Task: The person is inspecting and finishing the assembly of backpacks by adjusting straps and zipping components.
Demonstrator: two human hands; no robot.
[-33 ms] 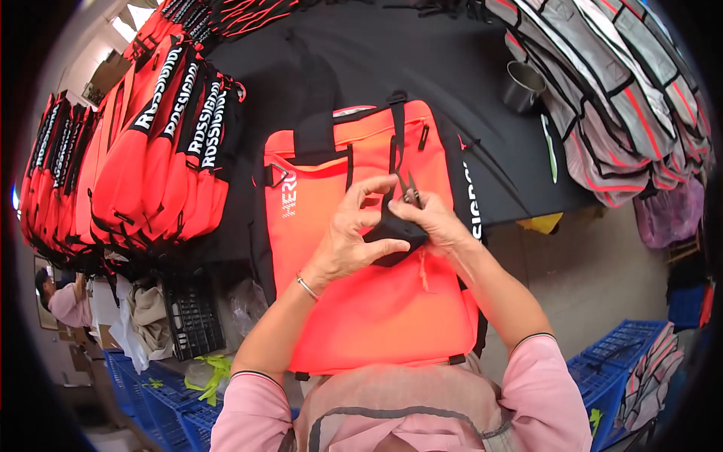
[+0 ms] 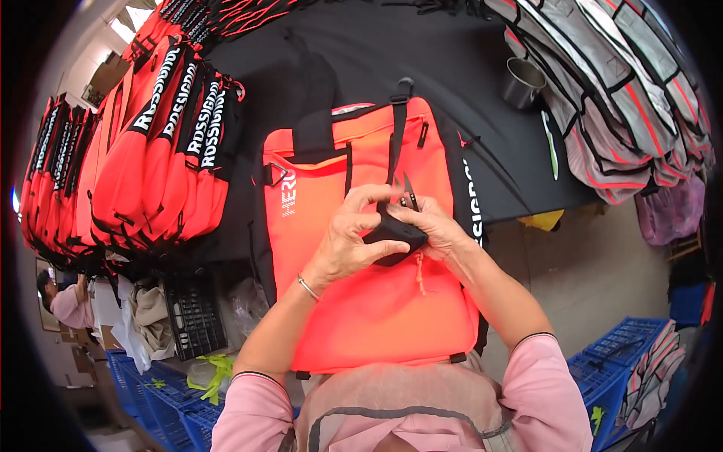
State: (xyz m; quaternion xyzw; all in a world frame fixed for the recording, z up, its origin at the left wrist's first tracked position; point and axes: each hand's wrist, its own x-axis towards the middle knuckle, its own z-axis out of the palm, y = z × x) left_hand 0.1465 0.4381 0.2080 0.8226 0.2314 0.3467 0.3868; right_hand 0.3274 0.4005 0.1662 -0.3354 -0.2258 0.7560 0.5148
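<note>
A bright orange-red bag [image 2: 354, 316] with black straps and trim lies flat in front of me. Over its middle, my left hand [image 2: 350, 237] pinches a dark black fabric piece [image 2: 393, 235] between thumb and fingers. My right hand [image 2: 428, 226] has closed around small thread snips [image 2: 408, 194], whose blades point up and away from me. Its thumb also presses on the black fabric piece from the right. A narrow black strap [image 2: 399, 124] runs from the bag's far edge down to my fingers. Below the hands hangs a thin orange cord [image 2: 420, 275].
Piles of red bags [image 2: 143, 166] stand at the left. Grey bags with black and red trim [image 2: 625, 113] are heaped at the right, beside a metal cup [image 2: 523, 84] and a slim green-white tool [image 2: 550, 143]. Blue crates [image 2: 614, 350] flank me; another person [image 2: 68, 301] is far left.
The strap's buckle end at the far edge has moved slightly away from me. The snips have tilted and shifted a little left, and the black fabric piece has turned slightly between my hands.
</note>
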